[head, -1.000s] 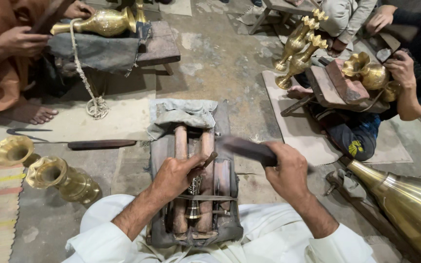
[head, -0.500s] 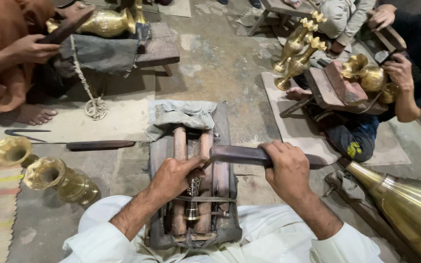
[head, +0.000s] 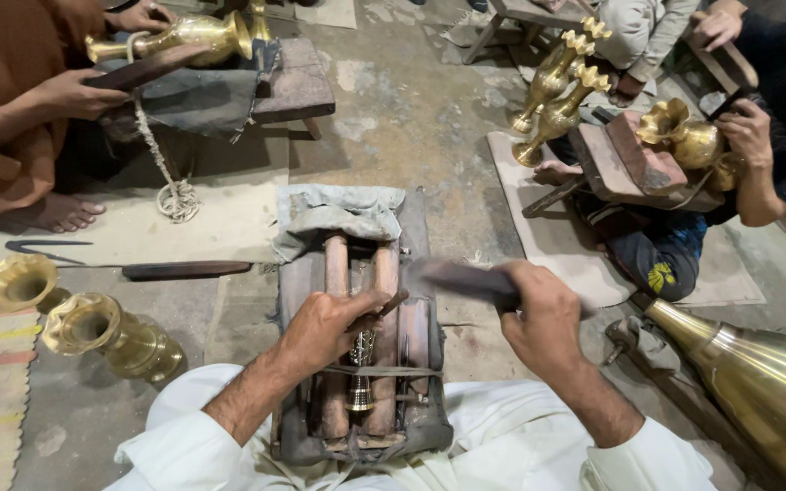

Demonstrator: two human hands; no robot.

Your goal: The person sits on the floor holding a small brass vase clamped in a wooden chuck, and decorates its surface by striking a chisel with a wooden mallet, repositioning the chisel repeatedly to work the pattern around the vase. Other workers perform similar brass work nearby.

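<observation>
Swung lower since before, blurry dark mallet (head: 466, 277) gripped in right hand (head: 546, 318), just right of wooden cradle (head: 357, 345). Left hand (head: 325, 327) pinching thin chisel (head: 384, 307) over small brass piece (head: 360, 368) strapped in cradle, wrists bent inward.

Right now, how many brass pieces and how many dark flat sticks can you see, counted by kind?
Brass vases: 7, two bottom left, one top left, two upper middle, one on the right block, one large at bottom right.
Small brass piece on the padded rest: 1.
Dark flat sticks: 3, in the right hand, on the floor, at top left.
Total: 11.
</observation>
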